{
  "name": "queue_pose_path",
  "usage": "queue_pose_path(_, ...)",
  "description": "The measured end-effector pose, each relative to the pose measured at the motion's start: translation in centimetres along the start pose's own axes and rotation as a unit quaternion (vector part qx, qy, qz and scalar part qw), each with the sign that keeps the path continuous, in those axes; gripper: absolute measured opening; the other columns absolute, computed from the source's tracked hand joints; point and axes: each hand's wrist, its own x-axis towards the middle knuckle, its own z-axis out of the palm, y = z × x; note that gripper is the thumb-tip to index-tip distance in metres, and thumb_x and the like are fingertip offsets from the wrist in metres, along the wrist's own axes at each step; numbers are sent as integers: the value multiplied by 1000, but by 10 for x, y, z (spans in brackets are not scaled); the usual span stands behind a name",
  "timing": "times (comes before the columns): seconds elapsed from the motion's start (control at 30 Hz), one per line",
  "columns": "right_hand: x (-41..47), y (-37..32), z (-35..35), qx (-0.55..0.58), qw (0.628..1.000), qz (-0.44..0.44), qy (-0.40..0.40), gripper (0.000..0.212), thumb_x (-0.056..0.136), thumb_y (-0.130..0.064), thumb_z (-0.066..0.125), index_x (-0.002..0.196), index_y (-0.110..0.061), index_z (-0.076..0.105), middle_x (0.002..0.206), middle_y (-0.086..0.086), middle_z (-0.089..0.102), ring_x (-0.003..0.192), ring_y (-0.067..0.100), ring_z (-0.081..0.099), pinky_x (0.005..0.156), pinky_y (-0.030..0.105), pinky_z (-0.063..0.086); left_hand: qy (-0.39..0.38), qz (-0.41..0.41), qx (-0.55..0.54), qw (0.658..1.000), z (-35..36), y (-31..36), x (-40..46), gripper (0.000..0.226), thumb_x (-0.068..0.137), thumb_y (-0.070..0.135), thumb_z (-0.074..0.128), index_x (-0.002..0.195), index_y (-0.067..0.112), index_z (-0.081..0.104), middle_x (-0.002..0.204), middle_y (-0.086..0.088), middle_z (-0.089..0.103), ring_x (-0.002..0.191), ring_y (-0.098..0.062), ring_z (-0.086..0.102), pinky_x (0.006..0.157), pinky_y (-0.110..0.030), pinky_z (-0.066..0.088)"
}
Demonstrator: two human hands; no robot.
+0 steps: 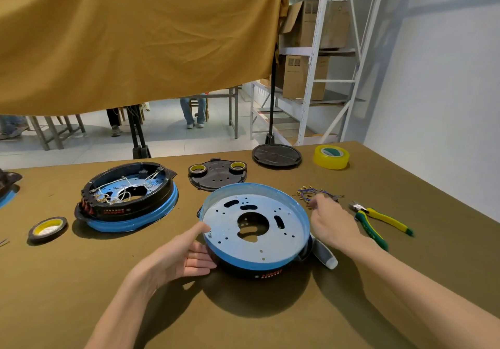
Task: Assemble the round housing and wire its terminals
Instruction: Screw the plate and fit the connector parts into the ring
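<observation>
Blue-rimmed housing (255, 229) sits near centre on the table (270, 321), open side up, likely so its drilled plate is ready for wiring. Left hand (186, 251) cups the near-left wall, thumb on the rim, fingers straight against the side, apparently steadying it. Right hand (331, 222) reaches past the right edge to the loose wires (313, 194) just beyond, fingers curled down, though I cannot tell whether they pinch one; pliers (378, 221) lie further right.

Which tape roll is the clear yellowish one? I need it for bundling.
The large translucent yellow roll at the table's far right; the other three rolls are smaller with dark rims.
</observation>
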Motion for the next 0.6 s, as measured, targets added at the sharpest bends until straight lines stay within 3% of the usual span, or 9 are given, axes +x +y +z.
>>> queue_pose_path(0.07,-10,4,-1,-73,993,31,-83,31,98,-19,42,128,-16,50,126,9,57,108,30,58,84,40,47,7,-1,6,1000,2,1,1,59,92,50,61,115,-4,60,94,-21,78,89,-30,78,69,-35,62)
queue_pose_path(0.17,-21,11,4,-63,983,40,-167,18,98,-25,44,111,-16,52,104,4,60,91,22,60,71,35,47,31,2,33,999,8,7,1,63,97,57,50,111,-4,59,103,-24,74,92,-31,75,66,-35,62)
queue_pose_path(0.3,-32,15,6,-47,984,7,-171,27,101,-34,45,83,-15,54,76,0,58,68,17,54,58,31,40,57,8,35,998,14,13,-1,66,98,64,44,109,-1,55,110,-24,66,99,-33,69,67,-38,61)
queue_pose_path(0.47,-44,14,-1,-85,978,-37,-187,32,93,-50,53,88,-18,54,81,0,57,70,16,53,59,35,41,72,25,30,997,17,8,1,72,97,70,40,112,1,55,109,-21,66,97,-30,69,64,-36,60)
queue_pose_path(0.6,-49,18,2,-102,980,7,-170,32,94,-51,52,84,-21,49,80,-2,57,67,13,53,54,30,39,57,32,1,998,11,3,1,67,95,64,52,113,-1,55,111,-22,67,98,-31,71,65,-36,61)
